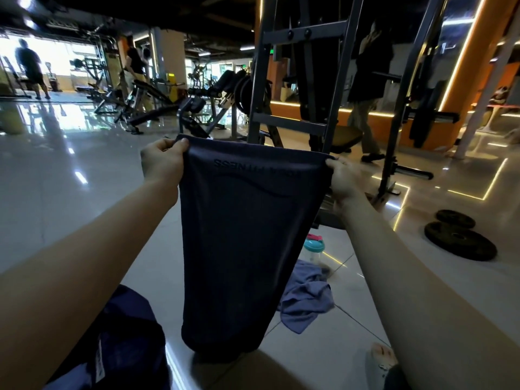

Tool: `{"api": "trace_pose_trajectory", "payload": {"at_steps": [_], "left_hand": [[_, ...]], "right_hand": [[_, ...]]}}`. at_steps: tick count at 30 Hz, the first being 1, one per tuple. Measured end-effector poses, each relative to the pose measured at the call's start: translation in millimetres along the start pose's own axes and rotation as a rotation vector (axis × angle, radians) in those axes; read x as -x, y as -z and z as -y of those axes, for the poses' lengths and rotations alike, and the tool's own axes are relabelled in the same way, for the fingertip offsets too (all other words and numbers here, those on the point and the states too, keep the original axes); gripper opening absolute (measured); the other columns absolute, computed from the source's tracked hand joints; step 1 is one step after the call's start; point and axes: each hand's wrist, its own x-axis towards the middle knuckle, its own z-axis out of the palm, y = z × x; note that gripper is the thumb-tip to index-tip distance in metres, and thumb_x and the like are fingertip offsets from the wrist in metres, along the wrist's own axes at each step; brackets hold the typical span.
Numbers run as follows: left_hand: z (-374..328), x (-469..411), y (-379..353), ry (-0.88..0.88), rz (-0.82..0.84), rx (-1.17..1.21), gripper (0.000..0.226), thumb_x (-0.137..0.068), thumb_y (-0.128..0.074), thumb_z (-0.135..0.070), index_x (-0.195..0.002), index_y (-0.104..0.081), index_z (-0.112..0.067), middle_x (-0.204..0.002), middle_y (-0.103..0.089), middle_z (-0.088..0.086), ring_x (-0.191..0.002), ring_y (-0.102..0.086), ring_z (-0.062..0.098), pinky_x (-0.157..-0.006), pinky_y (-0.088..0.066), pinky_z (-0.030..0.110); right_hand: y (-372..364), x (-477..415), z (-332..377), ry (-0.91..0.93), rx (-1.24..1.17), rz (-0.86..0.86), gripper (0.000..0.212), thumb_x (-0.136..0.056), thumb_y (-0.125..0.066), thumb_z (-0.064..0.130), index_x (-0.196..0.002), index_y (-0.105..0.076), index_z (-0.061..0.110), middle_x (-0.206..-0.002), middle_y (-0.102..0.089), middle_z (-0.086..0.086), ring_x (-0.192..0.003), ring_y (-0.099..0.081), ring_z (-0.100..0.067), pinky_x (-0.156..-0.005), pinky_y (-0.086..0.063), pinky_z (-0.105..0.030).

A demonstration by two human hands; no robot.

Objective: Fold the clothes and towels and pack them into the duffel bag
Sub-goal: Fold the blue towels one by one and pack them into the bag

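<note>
Both arms out in front, holding up a dark navy towel by its top edge. L hand pinches the top-left corner, thumb on the near side and fingers curled behind the hem. R hand grips the top-right corner the same way, fingers closed on the fabric. The top edge is pulled fairly taut btwn the hands and the rest hangs straight down, narrowing toward the bottom hem, which is off the floor. Embossed lettering sits near the top and reads upside down, "FITNESS" partly legible. A lighter blue cloth lies crumpled and unfolded on the tiles, behind and to the R of the hanging towel. Just beyond it stands a clear bottle w/ teal lid and a pink part. Two black weight plates lie flat far R, overlapping. Navy fabric mass w/ white label sits bottom L under the L forearm; can't tell if it's the duffel. Steel rack stands behind the towel.
</note>
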Motion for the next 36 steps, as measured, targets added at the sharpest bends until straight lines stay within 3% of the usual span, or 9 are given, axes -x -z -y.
{"api": "trace_pose_trajectory", "payload": {"at_steps": [6, 12, 16, 18, 22, 24, 29, 33, 36], "left_hand": [[-1.3, -18.2, 1.0, 0.083, 0.011, -0.012, 0.018, -0.09, -0.072, -0.02, -0.074, -0.066, -0.016, -0.087, -0.065, 0.006, -0.082, -0.059, 0.022, -0.079, -0.053, 0.036], [13.3, -40.4, 0.3, 0.097, -0.044, -0.246, 0.024, -0.089, -0.074, -0.017, -0.069, -0.061, -0.019, -0.072, -0.055, -0.002, -0.071, -0.049, 0.015, -0.064, -0.039, 0.024], [24.3, -45.3, -6.8, 0.084, -0.055, -0.216, 0.025, -0.091, -0.072, -0.017, -0.069, -0.061, -0.016, -0.073, -0.056, -0.001, -0.069, -0.048, 0.011, -0.061, -0.038, 0.022], [23.5, -47.9, -8.6, 0.043, -0.098, -0.166, 0.023, -0.092, -0.072, -0.02, -0.071, -0.062, -0.018, -0.076, -0.058, -0.003, -0.069, -0.051, 0.009, -0.062, -0.041, 0.02], [14.9, -54.1, -5.3, -0.069, -0.151, -0.069, 0.019, -0.092, -0.072, -0.023, -0.075, -0.065, -0.022, -0.077, -0.062, -0.005, -0.064, -0.055, 0.003, -0.057, -0.044, 0.014], [8.8, -55.2, -2.4, -0.127, -0.17, -0.016, 0.017, -0.093, -0.072, -0.023, -0.077, -0.067, -0.022, -0.076, -0.064, -0.006, -0.058, -0.056, -0.001, -0.057, -0.045, 0.013], [-1.0, -49.4, 7.5, -0.18, -0.123, 0.108, 0.013, -0.092, -0.072, -0.019, -0.08, -0.07, -0.02, -0.08, -0.069, -0.004, -0.073, -0.064, 0.008, -0.069, -0.054, 0.02], [7.5, -39.8, 22.4, -0.079, -0.022, 0.011, 0.015, -0.093, -0.071, -0.017, -0.079, -0.069, -0.016, -0.083, -0.069, 0.002, -0.08, -0.066, 0.018, -0.078, -0.058, 0.03], [16.9, -28.9, 37.5, 0.086, 0.12, -0.101, 0.014, -0.094, -0.071, -0.015, -0.082, -0.066, -0.01, -0.086, -0.067, 0.009, -0.084, -0.066, 0.026, -0.078, -0.059, 0.033]], "right_hand": [[-13.3, -16.6, -2.4, -0.013, 0.056, -0.072, 0.022, -0.098, -0.049, 0.018, -0.079, -0.058, 0.019, -0.076, -0.053, -0.002, -0.073, -0.051, -0.017, -0.068, -0.044, -0.034], [-19.0, -52.3, -1.6, -0.008, 0.517, 0.037, 0.033, -0.098, -0.059, 0.027, -0.067, -0.059, 0.015, -0.07, -0.057, -0.007, -0.072, -0.057, -0.024, -0.067, -0.047, -0.034], [-29.1, -64.4, -0.6, -0.168, 0.353, 0.05, 0.018, -0.1, -0.052, 0.02, -0.09, -0.063, 0.008, -0.083, -0.066, -0.011, -0.062, -0.064, -0.021, -0.049, -0.051, -0.029], [-34.7, -65.1, 4.0, -0.153, 0.204, 0.043, 0.015, -0.099, -0.051, 0.012, -0.088, -0.061, 0.008, -0.089, -0.067, -0.014, -0.068, -0.068, -0.023, -0.053, -0.057, -0.03], [-39.7, -64.8, 10.1, -0.011, 0.098, 0.011, 0.015, -0.099, -0.054, 0.009, -0.09, -0.066, 0.011, -0.099, -0.068, -0.009, -0.094, -0.069, -0.023, -0.072, -0.061, -0.032], [-41.5, -62.0, 13.2, 0.096, 0.081, 0.007, 0.016, -0.097, -0.055, 0.007, -0.089, -0.068, 0.012, -0.095, -0.069, -0.006, -0.094, -0.07, -0.022, -0.077, -0.061, -0.033], [-39.5, -48.0, 26.7, 0.34, 0.118, -0.011, 0.018, -0.092, -0.057, 0.005, -0.083, -0.07, 0.013, -0.084, -0.068, -0.004, -0.084, -0.067, -0.018, -0.073, -0.058, -0.028], [-26.3, -32.9, 26.2, 0.287, 0.18, 0.054, 0.016, -0.094, -0.057, 0.007, -0.084, -0.068, 0.013, -0.088, -0.068, -0.006, -0.086, -0.067, -0.02, -0.073, -0.059, -0.029], [-12.2, -19.7, 19.9, 0.147, 0.251, 0.076, 0.012, -0.096, -0.056, 0.009, -0.089, -0.066, 0.008, -0.084, -0.065, -0.006, -0.074, -0.063, -0.017, -0.057, -0.054, -0.022]]}}
